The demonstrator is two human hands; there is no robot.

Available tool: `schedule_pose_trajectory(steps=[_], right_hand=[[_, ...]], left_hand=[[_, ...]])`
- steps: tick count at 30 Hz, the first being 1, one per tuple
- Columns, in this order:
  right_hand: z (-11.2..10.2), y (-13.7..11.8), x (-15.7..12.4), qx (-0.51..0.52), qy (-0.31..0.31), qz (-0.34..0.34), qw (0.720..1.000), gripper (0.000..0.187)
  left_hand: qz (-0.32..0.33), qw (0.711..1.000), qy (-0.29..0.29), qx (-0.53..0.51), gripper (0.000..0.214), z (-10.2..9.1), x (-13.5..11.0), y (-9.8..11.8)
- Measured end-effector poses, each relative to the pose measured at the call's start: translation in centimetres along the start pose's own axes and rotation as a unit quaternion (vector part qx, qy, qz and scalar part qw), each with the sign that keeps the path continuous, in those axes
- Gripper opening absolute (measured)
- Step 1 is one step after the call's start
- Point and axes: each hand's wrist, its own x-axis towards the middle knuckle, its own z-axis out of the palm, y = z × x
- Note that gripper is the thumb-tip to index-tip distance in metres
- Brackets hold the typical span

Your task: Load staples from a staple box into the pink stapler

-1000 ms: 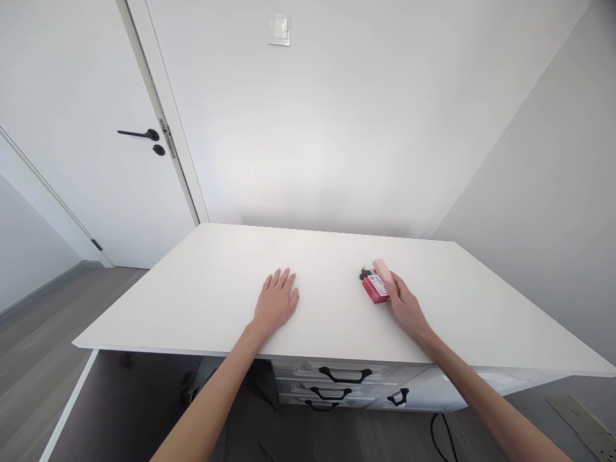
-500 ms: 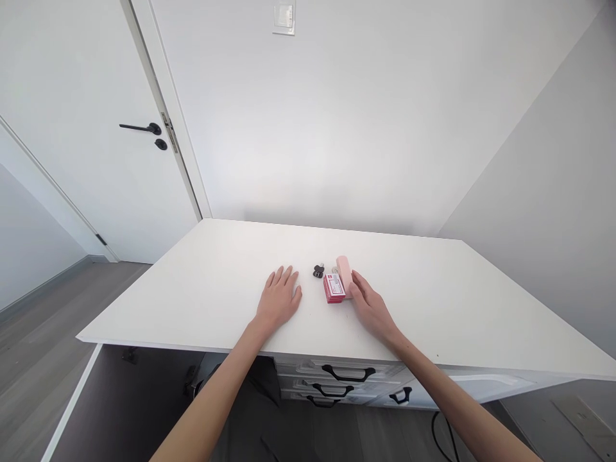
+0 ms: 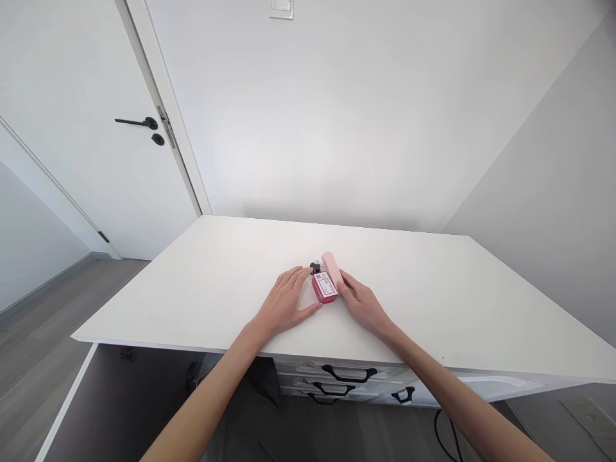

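Observation:
A pink stapler [image 3: 332, 268] lies slanted on the white tabletop, its near end gripped by my right hand [image 3: 363, 305] between thumb and fingers. Against its left side stands a small stack of red-and-white boxes [image 3: 325, 287]. Just beyond the boxes are black binder clips [image 3: 315, 267], with a small pale item partly hidden between them and the stapler. My left hand [image 3: 285, 303] rests open on the left, its thumb at the near corner of the boxes and its index fingertip at the clips.
The white tabletop [image 3: 216, 276] runs back to a wall. Below its front edge are drawers with black handles [image 3: 350, 373] and an open dark compartment [image 3: 139, 398] at left. A door with a black handle [image 3: 137, 121] stands at far left.
My left hand has moved right, from lying flat apart to the boxes and clips. The stapler and boxes have shifted slightly left and turned, closing up to the clips.

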Motion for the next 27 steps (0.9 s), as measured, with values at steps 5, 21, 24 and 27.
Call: schedule_pose_trajectory(steps=[5,21,24,27], right_hand=[[0.9,-0.5,1.1,0.007,-0.028,-0.023,0.999,0.052],[1.2,1.2,0.9,0.008,0.016,0.017,1.000,0.052],[1.2,1.2,0.8,0.005,0.023,0.019,1.000,0.052],[1.2,1.3,0.6,-0.004,0.046,0.015,0.999,0.049]], left_hand=[[-0.023,1.000,-0.008,-0.009,0.079,-0.1,0.2,0.1],[-0.176,0.970,0.104,-0.134,0.087,-2.2,-2.1,-0.9],[-0.199,0.968,0.099,-0.119,0.087,-3.1,-3.0,-1.3],[-0.239,0.961,0.090,-0.103,0.082,-3.7,-3.6,-1.6]])
